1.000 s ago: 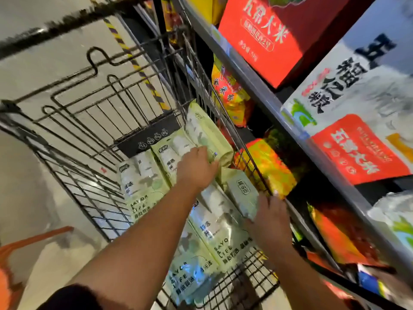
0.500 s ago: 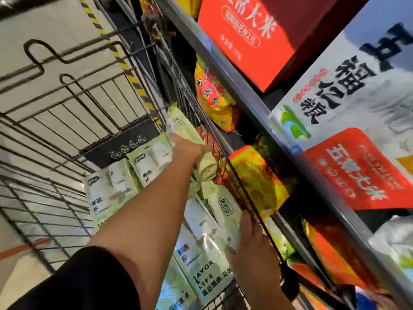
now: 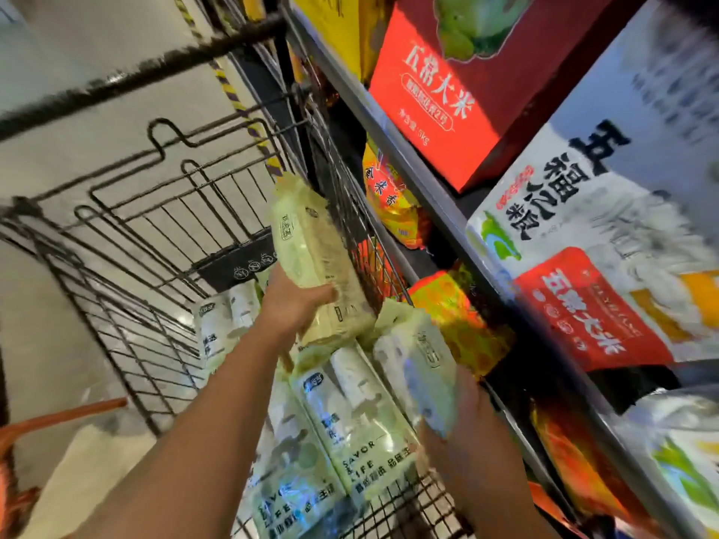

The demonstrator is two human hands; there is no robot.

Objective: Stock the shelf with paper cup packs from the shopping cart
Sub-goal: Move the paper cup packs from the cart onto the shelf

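Left hand point(image 3: 292, 305) grips a pale green plastic pack of paper cups point(image 3: 307, 243) over the black wire shopping cart point(image 3: 342, 212). Right hand point(image 3: 467, 441) is curled round a second green pack point(image 3: 416, 363).

Grey floor point(image 3: 50, 352) at nine o'clock, crossed by yellow-black tape point(image 3: 233, 99) toward twelve; orange bar point(image 3: 66, 416) at eight; red box point(image 3: 435, 99) at one.

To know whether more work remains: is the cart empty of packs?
No, several packs lie on the floor of the cart.
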